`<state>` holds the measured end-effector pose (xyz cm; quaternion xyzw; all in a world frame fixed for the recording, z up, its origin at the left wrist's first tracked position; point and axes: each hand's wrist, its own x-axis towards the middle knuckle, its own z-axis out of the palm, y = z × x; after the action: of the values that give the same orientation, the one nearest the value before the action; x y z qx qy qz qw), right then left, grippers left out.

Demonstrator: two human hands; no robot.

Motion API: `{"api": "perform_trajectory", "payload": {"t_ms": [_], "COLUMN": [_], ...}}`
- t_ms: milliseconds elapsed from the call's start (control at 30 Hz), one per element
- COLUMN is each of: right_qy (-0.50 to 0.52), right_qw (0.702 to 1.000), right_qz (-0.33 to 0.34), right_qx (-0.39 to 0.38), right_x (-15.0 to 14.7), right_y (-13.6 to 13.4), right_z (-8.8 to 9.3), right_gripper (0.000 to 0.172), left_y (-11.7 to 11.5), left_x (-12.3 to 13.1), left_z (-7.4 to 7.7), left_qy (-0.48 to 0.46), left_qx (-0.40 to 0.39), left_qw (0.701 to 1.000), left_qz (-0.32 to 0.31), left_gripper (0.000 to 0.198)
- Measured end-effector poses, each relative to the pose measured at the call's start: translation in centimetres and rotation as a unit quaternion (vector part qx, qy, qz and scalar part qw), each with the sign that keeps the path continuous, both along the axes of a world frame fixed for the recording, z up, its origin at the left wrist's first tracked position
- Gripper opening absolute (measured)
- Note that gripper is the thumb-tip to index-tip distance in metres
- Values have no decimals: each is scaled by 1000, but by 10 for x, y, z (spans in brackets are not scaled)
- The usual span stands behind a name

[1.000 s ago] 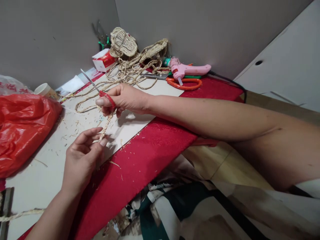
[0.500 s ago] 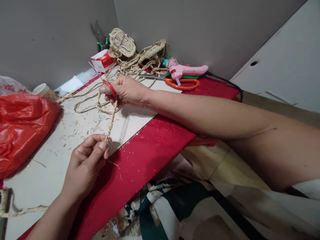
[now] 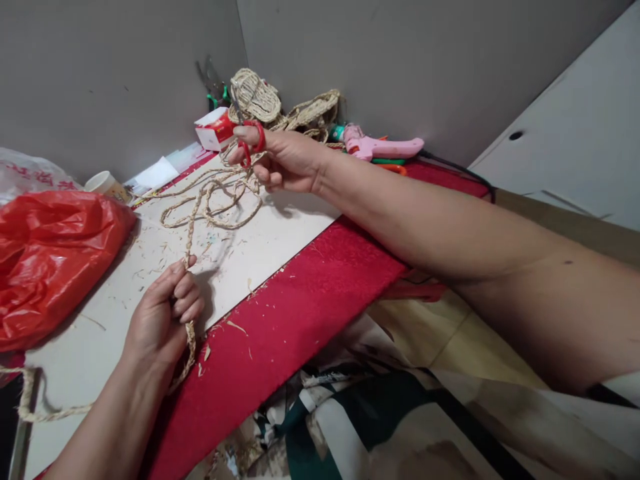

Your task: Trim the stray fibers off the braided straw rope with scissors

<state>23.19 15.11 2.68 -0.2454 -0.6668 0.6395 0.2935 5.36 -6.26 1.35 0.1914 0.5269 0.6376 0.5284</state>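
My left hand (image 3: 167, 303) is closed around a braided straw rope (image 3: 191, 227) above the near edge of the white board. From the fist, the rope runs up to loose loops on the board; another length hangs below the hand. Farther back, my right hand (image 3: 280, 157) has its fingers in the red handles of a small pair of scissors (image 3: 259, 135), whose blades point up and away. The rope does not pass through the right hand's fingers. Behind it lies a bundled coil of the same straw braid (image 3: 255, 95).
A red plastic bag (image 3: 60, 260) and a paper cup (image 3: 104, 184) are at left. A red and white box (image 3: 214, 129) stands at the back, near a pink glue gun (image 3: 383, 147) with a cord. Straw scraps litter the white board (image 3: 250, 267) and red cloth (image 3: 300, 313).
My right hand has let go of the rope and moved up and back with the scissors. My left hand has gone from pinching the rope to a fist around it, slightly left.
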Motion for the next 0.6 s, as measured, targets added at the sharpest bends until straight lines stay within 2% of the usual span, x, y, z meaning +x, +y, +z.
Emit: {"api": "perform_trajectory", "payload": {"t_ms": [100, 167, 233, 333, 400, 467, 600], "right_qy": [-18, -60, -112, -210, -261, -291, -318], "right_qw": [993, 969, 922, 825, 773, 740, 712], "right_qz": [17, 68, 105, 94, 68, 48, 32], "right_qx": [115, 229, 356, 516, 574, 604, 626], "right_x": [-4, -7, -11, -13, -13, -13, -14], "right_y": [-11, -27, -45, -65, -70, -71, -71], "right_z": [-1, -3, -4, -4, -5, -7, -9], "right_gripper": [39, 36, 32, 28, 31, 36, 43], "left_y": [2, 3, 4, 4, 4, 3, 4], "left_x": [0, 0, -1, -3, -4, -4, 0], "left_z": [0, -1, -3, -5, -6, -6, -7], "left_qy": [-15, -20, -19, -7, 3, 16, 56], "left_qx": [2, 10, 18, 23, 23, 23, 31], "left_qw": [999, 999, 998, 999, 999, 999, 997], "left_qz": [31, 44, 49, 48, 45, 42, 35], "left_gripper": [20, 20, 19, 17, 13, 9, 9]}}
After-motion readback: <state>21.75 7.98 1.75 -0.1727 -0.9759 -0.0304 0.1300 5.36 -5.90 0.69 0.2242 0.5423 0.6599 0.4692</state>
